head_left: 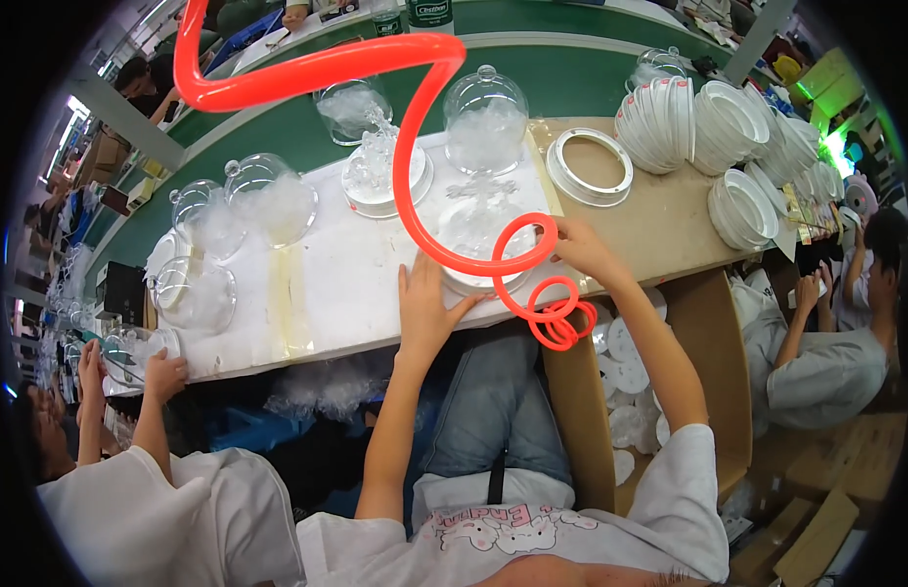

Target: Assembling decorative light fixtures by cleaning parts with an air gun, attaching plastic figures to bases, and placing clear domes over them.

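Note:
In front of me on the table is a white round base (465, 217) with clear, crinkled plastic on top, partly hidden behind a red coiled hose (407, 186). My left hand (429, 311) lies against its near left side, fingers stretched and thumb spread along the front edge. At the right side of that base is my right hand (586, 249), its fingers bent inward; the hose loops cover the fingertips, so what they grip is hidden. Behind stand a clear dome (486, 112) with white fluff inside and a second white base (380, 199) bearing a clear figure.
White rings (659, 122) are stacked at the back right, near a single ring (591, 168). More fluff-filled domes (271, 201) stand to the left, where a co-worker's hand (163, 375) works. An open cardboard box (703, 342) of white discs is below the table's right edge.

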Action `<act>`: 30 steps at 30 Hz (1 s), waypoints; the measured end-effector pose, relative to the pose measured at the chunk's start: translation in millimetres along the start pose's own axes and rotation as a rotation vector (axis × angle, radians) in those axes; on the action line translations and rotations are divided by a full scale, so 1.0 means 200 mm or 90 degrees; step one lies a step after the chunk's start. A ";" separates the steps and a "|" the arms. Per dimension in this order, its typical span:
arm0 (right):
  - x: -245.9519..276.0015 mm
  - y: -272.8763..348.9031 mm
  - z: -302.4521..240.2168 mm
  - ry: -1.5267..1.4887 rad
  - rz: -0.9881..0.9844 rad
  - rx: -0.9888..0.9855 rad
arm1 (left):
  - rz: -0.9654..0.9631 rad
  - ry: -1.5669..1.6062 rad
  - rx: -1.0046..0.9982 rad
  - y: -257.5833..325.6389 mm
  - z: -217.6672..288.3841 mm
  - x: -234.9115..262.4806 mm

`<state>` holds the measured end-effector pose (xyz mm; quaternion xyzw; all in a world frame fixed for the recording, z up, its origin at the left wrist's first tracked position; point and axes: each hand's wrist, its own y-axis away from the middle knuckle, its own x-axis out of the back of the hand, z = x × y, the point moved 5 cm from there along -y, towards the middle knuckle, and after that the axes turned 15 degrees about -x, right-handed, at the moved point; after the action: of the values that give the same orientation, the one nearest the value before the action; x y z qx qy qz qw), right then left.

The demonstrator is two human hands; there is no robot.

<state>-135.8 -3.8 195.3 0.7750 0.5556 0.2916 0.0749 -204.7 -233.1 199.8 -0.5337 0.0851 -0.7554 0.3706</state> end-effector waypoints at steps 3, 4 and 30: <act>-0.14 0.08 -0.17 0.098 -0.016 0.105 | -0.030 -0.055 0.054 0.11 -0.06 0.08; -0.17 0.07 -0.16 0.115 -0.037 0.125 | -0.034 -0.039 0.071 0.13 -0.07 0.12; 0.25 0.67 0.94 -0.400 0.392 -0.078 | 0.189 -0.209 0.065 0.54 -0.31 0.58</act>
<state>85.8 30.7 118.9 0.9496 0.2309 0.0832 0.1952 -225.4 -401.6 203.2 -0.6119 0.0631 -0.5987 0.5129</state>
